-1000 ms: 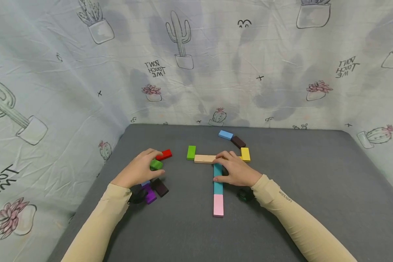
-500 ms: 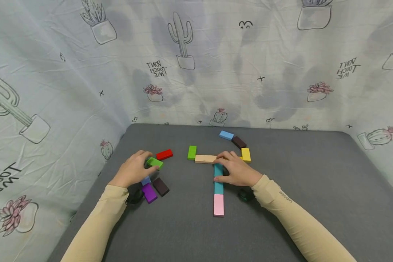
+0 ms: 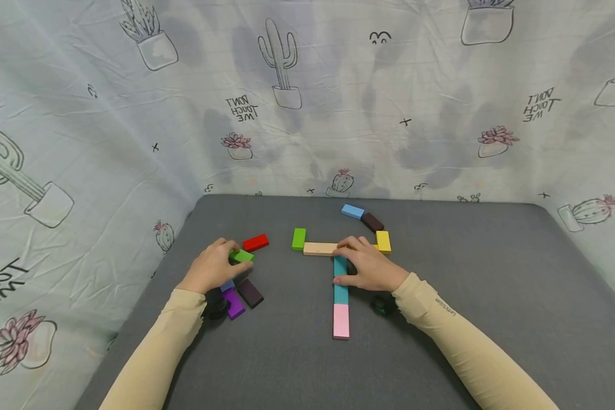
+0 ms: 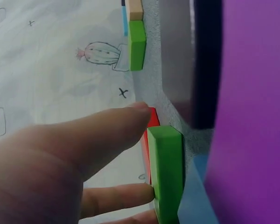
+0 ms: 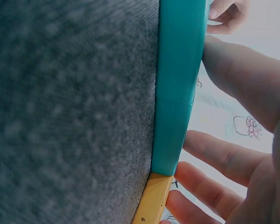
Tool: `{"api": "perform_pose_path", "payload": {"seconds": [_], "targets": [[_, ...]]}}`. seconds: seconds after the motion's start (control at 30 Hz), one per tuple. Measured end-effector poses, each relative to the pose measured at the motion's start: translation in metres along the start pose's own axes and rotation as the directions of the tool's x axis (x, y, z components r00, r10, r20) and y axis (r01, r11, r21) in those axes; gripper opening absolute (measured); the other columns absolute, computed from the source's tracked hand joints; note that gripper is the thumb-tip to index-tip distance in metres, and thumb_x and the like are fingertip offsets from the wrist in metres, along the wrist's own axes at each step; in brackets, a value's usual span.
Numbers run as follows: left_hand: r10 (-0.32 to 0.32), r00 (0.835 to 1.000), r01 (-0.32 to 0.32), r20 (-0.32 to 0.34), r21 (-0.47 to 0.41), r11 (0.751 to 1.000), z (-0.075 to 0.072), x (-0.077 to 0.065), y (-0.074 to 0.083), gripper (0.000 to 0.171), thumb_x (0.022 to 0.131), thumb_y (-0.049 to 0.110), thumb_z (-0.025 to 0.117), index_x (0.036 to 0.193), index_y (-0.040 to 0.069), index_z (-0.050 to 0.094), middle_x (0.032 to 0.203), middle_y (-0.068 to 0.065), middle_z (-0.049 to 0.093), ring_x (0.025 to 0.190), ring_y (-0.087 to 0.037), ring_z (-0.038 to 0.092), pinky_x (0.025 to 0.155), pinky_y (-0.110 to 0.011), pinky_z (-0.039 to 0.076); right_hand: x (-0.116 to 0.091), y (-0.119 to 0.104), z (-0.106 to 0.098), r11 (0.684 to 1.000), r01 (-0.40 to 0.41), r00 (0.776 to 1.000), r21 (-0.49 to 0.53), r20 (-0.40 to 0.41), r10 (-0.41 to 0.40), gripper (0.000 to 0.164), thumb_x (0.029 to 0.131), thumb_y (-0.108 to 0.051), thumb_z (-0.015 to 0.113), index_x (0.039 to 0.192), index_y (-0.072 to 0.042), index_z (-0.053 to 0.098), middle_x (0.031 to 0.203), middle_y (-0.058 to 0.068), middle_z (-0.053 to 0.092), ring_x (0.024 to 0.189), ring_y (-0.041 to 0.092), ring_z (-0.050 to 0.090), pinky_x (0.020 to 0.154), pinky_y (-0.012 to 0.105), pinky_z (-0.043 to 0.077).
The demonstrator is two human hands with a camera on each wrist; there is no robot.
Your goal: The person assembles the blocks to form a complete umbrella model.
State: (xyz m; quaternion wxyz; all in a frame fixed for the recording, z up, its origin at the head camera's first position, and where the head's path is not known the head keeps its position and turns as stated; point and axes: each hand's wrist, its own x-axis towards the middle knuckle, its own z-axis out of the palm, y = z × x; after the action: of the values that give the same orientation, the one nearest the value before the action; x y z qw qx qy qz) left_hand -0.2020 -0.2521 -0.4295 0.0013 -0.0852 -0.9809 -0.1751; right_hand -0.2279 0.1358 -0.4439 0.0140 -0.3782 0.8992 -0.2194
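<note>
My left hand [image 3: 212, 265] is over a green block [image 3: 242, 256] at the left of the table. In the left wrist view a fingertip touches the top of that green block [image 4: 168, 163], and the thumb extends just past its end. Near the table's middle, my right hand [image 3: 369, 265] rests on a column of two teal blocks [image 3: 340, 293], thumb on the nearer one and fingers at the far end. The right wrist view has its fingertips along the upper face of the teal blocks [image 5: 175, 102], beside a wood-coloured block [image 5: 151, 200]. Right-hand fingers hide part of the row.
A pink block [image 3: 341, 322] continues the teal column. A plain wooden block [image 3: 320, 249], an upright green block [image 3: 299, 239] and a yellow block [image 3: 384, 242] form the crossing row. Blue [image 3: 352, 211] and dark brown [image 3: 372, 222] blocks lie behind. Red [image 3: 255, 242], purple [image 3: 233, 303] and brown [image 3: 250, 293] blocks lie left.
The left hand has drawn back slightly from the red block, uncovering it, and the green block under it has shifted a little left. The right hand has stayed on the teal blocks.
</note>
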Motion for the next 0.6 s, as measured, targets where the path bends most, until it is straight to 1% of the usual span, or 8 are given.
{"api": "perform_pose_path", "payload": {"seconds": [0.1, 0.2, 0.4, 0.53, 0.6], "targets": [[-0.009, 1.000, 0.009, 0.001, -0.001, 1.000, 0.0008, 0.0029, 0.0007, 0.049, 0.092, 0.042, 0.078, 0.119, 0.002, 0.069, 0.118, -0.018, 0.064, 0.092, -0.028, 0.060, 0.074, -0.044, 0.055, -0.0003, -0.0007, -0.0004, 1.000, -0.001, 1.000, 0.005, -0.003, 0.001, 0.058, 0.092, -0.041, 0.080, 0.135, -0.006, 0.066, 0.139, 0.014, 0.055, 0.119, 0.029, 0.048, 0.099, 0.048, 0.050], [-0.011, 1.000, 0.011, 0.009, -0.003, 1.000, 0.0007, 0.0054, 0.0006, 0.049, 0.091, 0.040, 0.080, 0.117, 0.001, 0.068, 0.118, -0.018, 0.063, 0.091, -0.028, 0.059, 0.073, -0.042, 0.054, -0.0003, -0.0012, -0.0003, 1.000, 0.001, 1.000, 0.007, -0.005, -0.001, 0.058, 0.091, -0.041, 0.080, 0.135, -0.006, 0.066, 0.139, 0.014, 0.055, 0.118, 0.029, 0.048, 0.099, 0.047, 0.050], [0.005, 0.998, -0.003, 0.060, -0.031, 1.000, -0.0015, 0.0062, -0.0004, 0.048, 0.089, 0.032, 0.083, 0.119, 0.000, 0.063, 0.124, -0.020, 0.060, 0.093, -0.027, 0.058, 0.079, -0.042, 0.053, 0.0004, -0.0010, 0.0004, 1.000, 0.010, 1.000, 0.008, -0.006, -0.010, 0.058, 0.092, -0.041, 0.080, 0.135, -0.005, 0.066, 0.139, 0.014, 0.055, 0.119, 0.029, 0.048, 0.099, 0.048, 0.050], [0.038, 0.996, -0.033, 0.077, -0.058, 0.998, -0.0045, 0.0048, -0.0021, 0.040, 0.089, 0.022, 0.083, 0.117, 0.001, 0.063, 0.127, -0.018, 0.061, 0.099, -0.029, 0.060, 0.086, -0.046, 0.054, -0.0001, -0.0006, -0.0007, 1.000, 0.019, 1.000, 0.007, -0.011, -0.019, 0.057, 0.092, -0.040, 0.080, 0.135, -0.005, 0.066, 0.138, 0.015, 0.055, 0.118, 0.029, 0.049, 0.099, 0.048, 0.049], [0.059, 0.996, -0.055, 0.074, -0.060, 0.997, -0.0048, 0.0048, -0.0034, 0.036, 0.090, 0.018, 0.082, 0.116, 0.000, 0.065, 0.126, -0.018, 0.062, 0.101, -0.029, 0.062, 0.088, -0.049, 0.054, -0.0003, 0.0003, -0.0004, 1.000, 0.021, 1.000, 0.006, -0.013, -0.021, 0.057, 0.092, -0.040, 0.080, 0.135, -0.005, 0.066, 0.138, 0.015, 0.055, 0.117, 0.029, 0.049, 0.098, 0.047, 0.050]]}}
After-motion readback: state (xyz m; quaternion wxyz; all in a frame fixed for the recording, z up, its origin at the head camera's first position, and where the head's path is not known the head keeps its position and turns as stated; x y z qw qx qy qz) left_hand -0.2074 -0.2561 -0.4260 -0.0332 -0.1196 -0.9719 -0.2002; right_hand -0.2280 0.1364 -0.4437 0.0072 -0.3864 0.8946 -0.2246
